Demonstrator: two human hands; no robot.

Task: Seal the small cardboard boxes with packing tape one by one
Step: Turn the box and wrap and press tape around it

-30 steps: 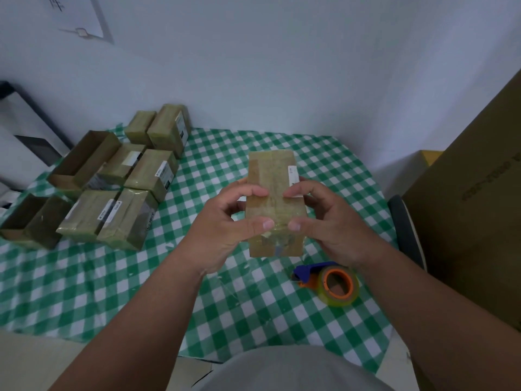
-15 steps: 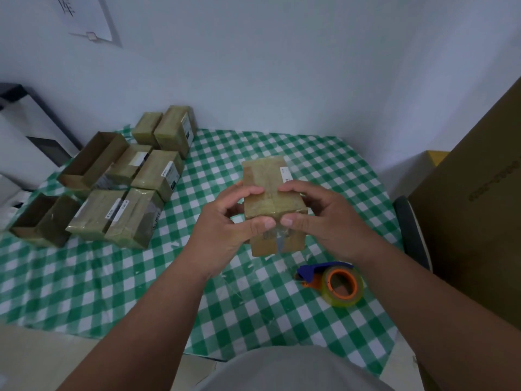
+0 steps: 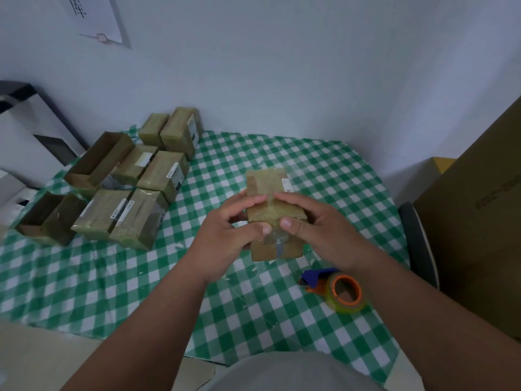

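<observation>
- Left hand (image 3: 228,235) and right hand (image 3: 318,227) grip the small taped brown cardboard box (image 3: 270,193), thumbs pressing its near edge.
- Orange-cored tape roll (image 3: 347,292): counter (image 3: 253,306), 5 o'clock of box.

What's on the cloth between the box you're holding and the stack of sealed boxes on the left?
Head view: only bare checked tablecloth between the held box and the sealed boxes.

You wore one wide-angle head camera, which looked forward and down over your forearms at the table (image 3: 84,292). It sat close to your hands (image 3: 225,238), which held a box (image 3: 270,204) mid-frame. The wall (image 3: 282,66) filled the upper frame. No second view was supplied.
</observation>
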